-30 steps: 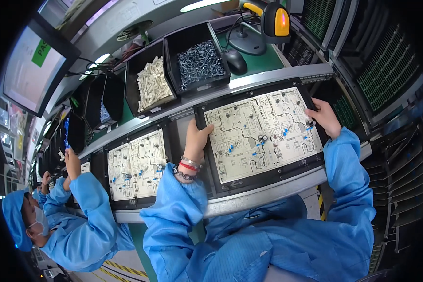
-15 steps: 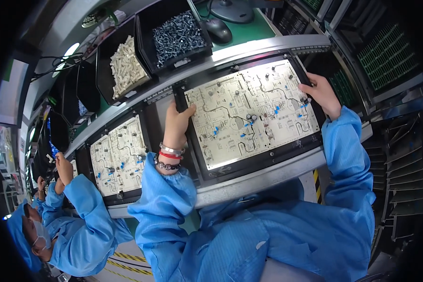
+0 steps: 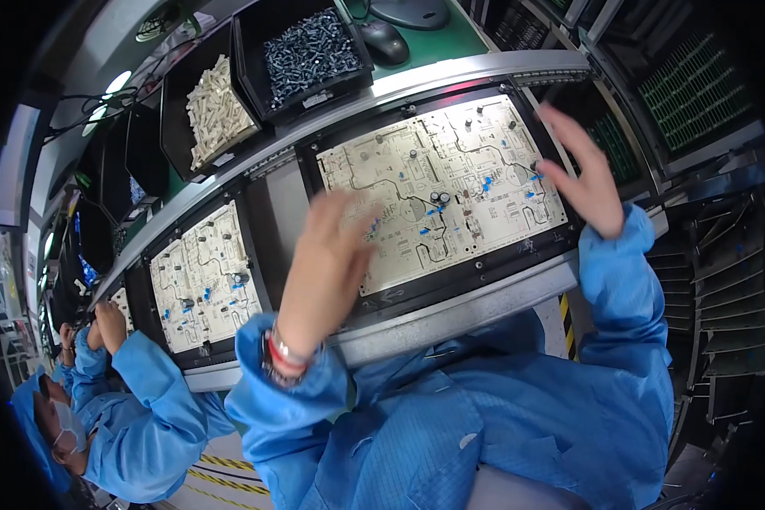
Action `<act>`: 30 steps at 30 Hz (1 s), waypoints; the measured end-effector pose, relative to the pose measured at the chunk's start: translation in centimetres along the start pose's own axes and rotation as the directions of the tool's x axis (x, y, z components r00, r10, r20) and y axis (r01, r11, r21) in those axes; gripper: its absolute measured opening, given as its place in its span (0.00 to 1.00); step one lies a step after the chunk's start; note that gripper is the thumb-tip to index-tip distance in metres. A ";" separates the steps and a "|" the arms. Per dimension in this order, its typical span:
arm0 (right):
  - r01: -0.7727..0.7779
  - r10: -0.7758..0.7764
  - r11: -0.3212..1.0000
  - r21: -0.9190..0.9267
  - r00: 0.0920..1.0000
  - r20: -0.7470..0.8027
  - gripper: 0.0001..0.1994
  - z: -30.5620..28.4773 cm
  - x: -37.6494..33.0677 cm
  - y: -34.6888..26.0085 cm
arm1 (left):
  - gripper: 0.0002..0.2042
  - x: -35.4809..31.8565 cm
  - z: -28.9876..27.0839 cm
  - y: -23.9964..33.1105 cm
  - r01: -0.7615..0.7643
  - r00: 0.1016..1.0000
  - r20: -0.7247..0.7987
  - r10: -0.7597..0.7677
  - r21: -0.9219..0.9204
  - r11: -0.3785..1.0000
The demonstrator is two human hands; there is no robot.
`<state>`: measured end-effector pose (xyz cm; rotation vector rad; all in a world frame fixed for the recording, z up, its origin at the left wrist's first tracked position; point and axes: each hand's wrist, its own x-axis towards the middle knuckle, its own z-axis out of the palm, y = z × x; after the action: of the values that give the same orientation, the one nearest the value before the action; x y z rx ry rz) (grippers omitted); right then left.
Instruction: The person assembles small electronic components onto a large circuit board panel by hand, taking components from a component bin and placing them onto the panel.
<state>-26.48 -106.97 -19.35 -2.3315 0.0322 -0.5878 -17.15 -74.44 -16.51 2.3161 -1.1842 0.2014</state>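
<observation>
A pale circuit board [image 3: 493, 217] with blue, black and brown parts lies in a black carrier frame [image 3: 429, 291] in front of me. My left hand [image 3: 319, 268] hovers over the board's left edge, blurred by motion; its fingers are stretched out and loosely apart, with nothing seen in them. At the right edge of the board, my right hand [image 3: 591, 183] is open. Its thumb points at the board's edge and its fingers reach up past the frame. Whether the right thumb touches the board I cannot tell.
Behind the metal rail [image 3: 484, 68] stand a bin of white pegs [image 3: 217, 115] and a bin of dark screws [image 3: 310, 59], beside a mouse [image 3: 384, 42]. Another board [image 3: 200, 280] lies to the left, near a co-worker in blue [image 3: 149, 416]. Dark racks [image 3: 722, 314] rise at the right.
Both hands have let go of the board's edges. My left hand has moved down and toward me; the right hand's fingers have spread. The view has shifted slightly.
</observation>
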 end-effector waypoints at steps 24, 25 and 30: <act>0.385 -0.413 0.910 0.152 0.812 0.413 0.11 0.2 0.5 -2.9 | 0.23 -4.3 -0.4 -2.5 -0.123 0.885 0.437 0.160 -0.111 0.986; 0.285 -0.310 0.951 0.124 0.872 0.379 0.12 -1.2 0.4 -2.5 | 0.23 -4.2 -0.3 -2.6 -0.116 0.888 0.432 0.155 -0.116 0.986; 0.126 -0.146 0.989 0.073 0.854 0.500 0.16 -3.9 -1.9 0.5 | 0.15 -4.7 1.6 -1.6 -0.151 0.955 0.254 0.150 -0.016 0.988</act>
<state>-29.74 -109.51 -17.88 -2.3931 -0.3886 -0.0239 -18.85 -71.14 -20.14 2.3057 -1.4898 -0.0437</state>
